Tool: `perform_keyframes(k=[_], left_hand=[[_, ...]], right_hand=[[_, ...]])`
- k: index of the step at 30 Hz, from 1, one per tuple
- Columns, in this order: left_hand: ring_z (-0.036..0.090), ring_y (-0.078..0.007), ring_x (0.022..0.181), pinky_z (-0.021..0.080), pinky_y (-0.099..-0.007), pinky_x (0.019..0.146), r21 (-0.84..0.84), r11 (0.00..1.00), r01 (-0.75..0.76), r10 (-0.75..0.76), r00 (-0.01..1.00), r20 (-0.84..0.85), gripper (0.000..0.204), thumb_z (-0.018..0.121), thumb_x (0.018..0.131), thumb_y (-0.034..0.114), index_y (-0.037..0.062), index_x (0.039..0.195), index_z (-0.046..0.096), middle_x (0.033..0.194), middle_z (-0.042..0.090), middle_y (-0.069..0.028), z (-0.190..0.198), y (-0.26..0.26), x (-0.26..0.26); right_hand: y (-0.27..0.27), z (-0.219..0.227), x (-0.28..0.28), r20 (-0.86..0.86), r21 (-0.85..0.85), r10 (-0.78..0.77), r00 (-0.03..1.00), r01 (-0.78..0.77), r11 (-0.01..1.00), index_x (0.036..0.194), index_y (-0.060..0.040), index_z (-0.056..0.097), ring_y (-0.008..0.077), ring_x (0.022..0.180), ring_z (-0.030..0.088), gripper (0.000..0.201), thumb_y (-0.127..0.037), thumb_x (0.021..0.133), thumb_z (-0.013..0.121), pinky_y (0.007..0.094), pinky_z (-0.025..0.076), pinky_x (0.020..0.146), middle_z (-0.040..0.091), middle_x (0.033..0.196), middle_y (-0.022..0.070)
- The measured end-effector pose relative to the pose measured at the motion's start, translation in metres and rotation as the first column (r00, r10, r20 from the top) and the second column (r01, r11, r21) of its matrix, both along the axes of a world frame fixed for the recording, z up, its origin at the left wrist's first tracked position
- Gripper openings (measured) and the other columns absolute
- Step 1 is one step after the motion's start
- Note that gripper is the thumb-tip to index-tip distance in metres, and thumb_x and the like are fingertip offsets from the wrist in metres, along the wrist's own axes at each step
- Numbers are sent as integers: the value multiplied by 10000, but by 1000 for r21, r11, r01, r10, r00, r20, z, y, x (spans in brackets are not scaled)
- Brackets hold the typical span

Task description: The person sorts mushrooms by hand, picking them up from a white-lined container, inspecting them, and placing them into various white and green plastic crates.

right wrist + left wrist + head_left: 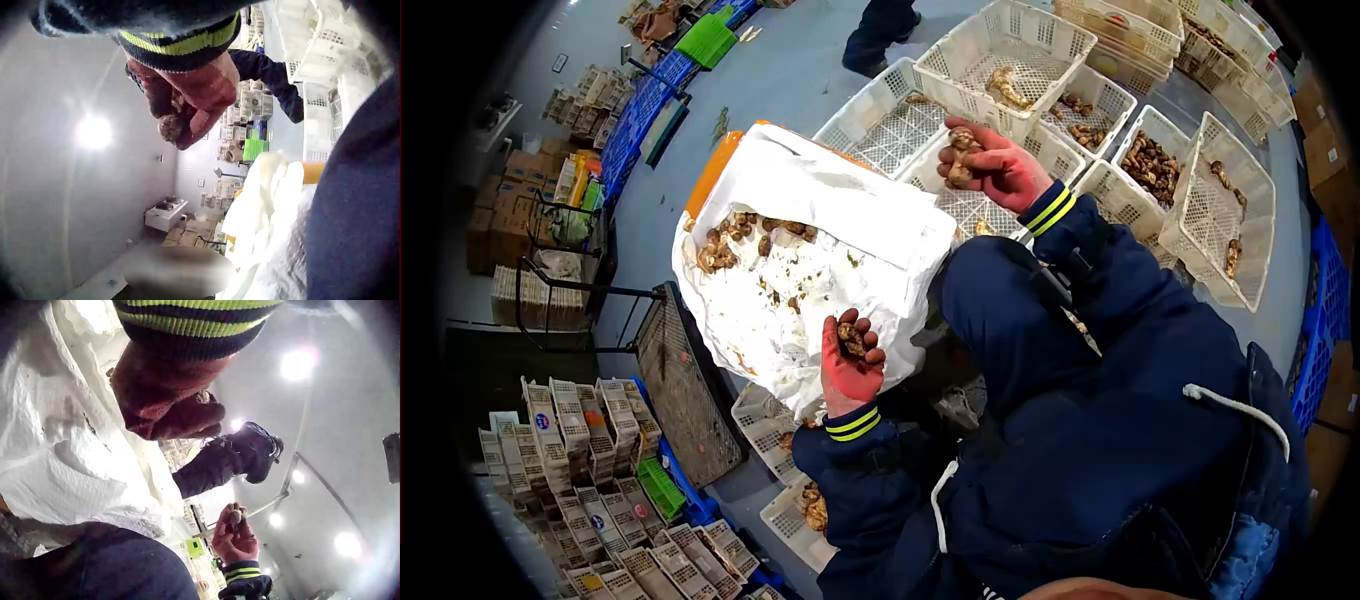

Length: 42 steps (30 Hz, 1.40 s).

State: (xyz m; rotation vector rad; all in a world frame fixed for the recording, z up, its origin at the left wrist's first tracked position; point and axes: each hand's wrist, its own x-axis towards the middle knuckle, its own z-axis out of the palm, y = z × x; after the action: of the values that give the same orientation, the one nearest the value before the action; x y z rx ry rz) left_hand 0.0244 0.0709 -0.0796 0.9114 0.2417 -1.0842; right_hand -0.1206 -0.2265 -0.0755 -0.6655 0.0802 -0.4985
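In the head view, my right hand (1012,178), in a red glove, pinches a brown mushroom (962,158) with a thick stem above the white crates. The same mushroom (169,128) shows between thumb and fingers in the right wrist view. My left hand (852,378), also gloved in red, is palm up near the front of a white-lined orange box, its fingers curled round a dark brown mushroom (852,341). The white liner (830,190) drapes over the box's sides. Inside lie several brown mushrooms (718,252), bunched at the far left, with dark crumbs scattered about.
White mesh crates (1060,45) stand ahead and to the right, some with mushrooms (1150,168). Two more crates (795,520) sit by my left side. A flat cart (690,385) is left of the box. Another person's leg (880,35) is at the far side.
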Motion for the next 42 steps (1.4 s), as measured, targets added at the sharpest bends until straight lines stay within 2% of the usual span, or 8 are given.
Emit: perform_keyframes(k=[9, 11, 21, 27, 32, 37, 40, 42], left_hand=[[526, -133, 652, 384, -220, 462, -26, 999, 29, -29, 1000, 3, 271, 490, 875, 350, 110, 985, 548, 822, 565, -10, -4, -8, 6], [525, -133, 649, 386, -223, 464, -3, 1000, 14, -14, 1000, -2, 266, 492, 873, 346, 109, 983, 546, 825, 566, -7, -3, -7, 3], [522, -125, 647, 379, -212, 464, 24, 1000, 9, -9, 1000, -2, 255, 504, 867, 337, 111, 977, 546, 809, 570, 3, -6, -7, 4], [544, -127, 629, 374, -214, 454, -7, 999, 39, -39, 999, -10, 256, 504, 866, 342, 113, 969, 554, 792, 594, -4, -4, -12, 3], [532, -123, 625, 372, -211, 449, 44, 999, 15, -15, 1000, -5, 244, 502, 867, 331, 118, 974, 552, 801, 584, 0, -3, -12, 0], [502, -131, 665, 381, -223, 489, 90, 995, 38, -44, 997, 63, 313, 488, 875, 373, 91, 1009, 515, 816, 549, -21, -3, -21, -1], [519, -128, 670, 391, -222, 516, -18, 990, 141, -137, 980, 142, 371, 473, 879, 392, 61, 1046, 499, 842, 560, -39, 2, -31, -7], [514, -123, 688, 383, -218, 534, 76, 986, 150, -166, 941, 294, 421, 433, 888, 423, 60, 1096, 480, 866, 561, -34, 23, -44, -21]], right_hand=[[-22, -13, -9, 110, -23, 49, 993, -47, 999, 1328, -107, 299, 255, 1033, 524, 514, -18, 840, 432, 384, 438, 892, 504, 1113, 143], [-18, -7, -9, 59, 114, 21, 998, -28, 993, 1325, -110, 307, 247, 1032, 524, 507, -37, 847, 462, 372, 442, 887, 505, 1117, 135], [-24, -22, -19, 45, -83, -33, 998, 37, 996, 1246, -58, 396, 210, 896, 566, 428, -26, 822, 444, 339, 471, 802, 539, 1007, 115], [-42, -55, -28, 2, 203, -122, 993, 119, 972, 1286, -109, 346, 234, 1001, 535, 454, -47, 857, 481, 387, 466, 846, 512, 1110, 126], [-45, -53, -52, -37, 41, -207, 978, 209, 977, 1306, -70, 307, 241, 1057, 499, 486, -20, 852, 474, 392, 452, 881, 487, 1139, 125], [-27, -13, -48, -138, -229, -296, 945, 261, 938, 1258, -17, 409, 170, 848, 571, 542, 6, 733, 544, 254, 452, 764, 576, 949, 93], [5, 18, -17, -207, -559, -206, 956, 57, 827, 1266, -13, 400, 66, 695, 467, 563, -17, 727, 562, 204, 404, 649, 500, 772, -6], [39, 36, 6, -224, -785, -229, 947, -36, 619, 1276, -50, 395, 107, 771, 506, 579, -27, 723, 565, 230, 417, 729, 543, 844, 30]])
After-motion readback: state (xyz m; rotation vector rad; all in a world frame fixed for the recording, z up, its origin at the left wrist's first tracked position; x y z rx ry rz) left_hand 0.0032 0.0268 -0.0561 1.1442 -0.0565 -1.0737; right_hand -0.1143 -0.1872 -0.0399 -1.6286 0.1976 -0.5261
